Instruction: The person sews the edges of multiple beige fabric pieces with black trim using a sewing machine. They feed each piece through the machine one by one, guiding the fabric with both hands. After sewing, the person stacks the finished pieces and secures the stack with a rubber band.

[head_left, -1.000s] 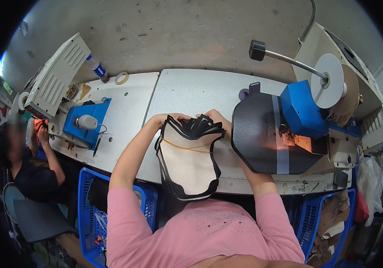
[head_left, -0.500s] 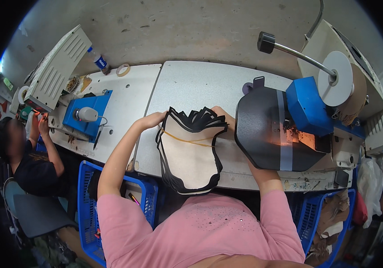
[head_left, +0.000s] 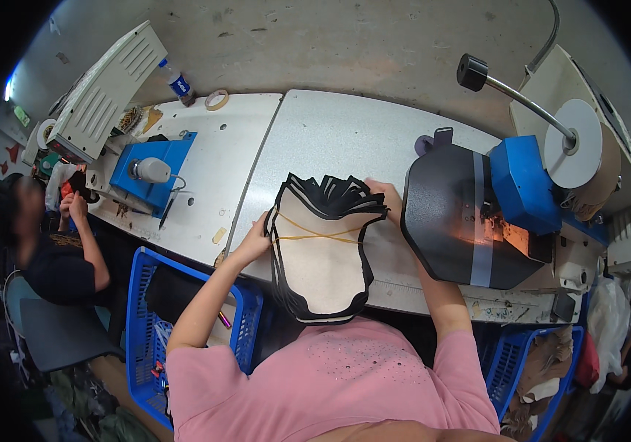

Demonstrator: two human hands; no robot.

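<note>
A bundle of cut fabric pieces (head_left: pixel 323 269), cream with black edges, is held upright-tilted in front of me over the table's near edge. A yellow rubber band (head_left: pixel 312 237) crosses over its face and wraps round the sides. My left hand (head_left: pixel 256 237) grips the bundle's left side, where the band passes. Behind the upper right corner, my right hand (head_left: pixel 385 194) is closed on the bundle; some of its fingers are hidden by the fabric.
At right stands a machine with a black plate (head_left: pixel 441 214) and blue head (head_left: pixel 525 184). Another blue machine (head_left: pixel 153 173) is at left, near a bottle (head_left: pixel 178 85) and tape roll (head_left: pixel 217 100). Blue baskets (head_left: pixel 139 324) flank me below. A co-worker (head_left: pixel 65 258) sits at far left.
My left hand has moved down from the bundle's upper left corner to its side. The rubber band now forms a wider cross on the face. The view has shifted slightly.
</note>
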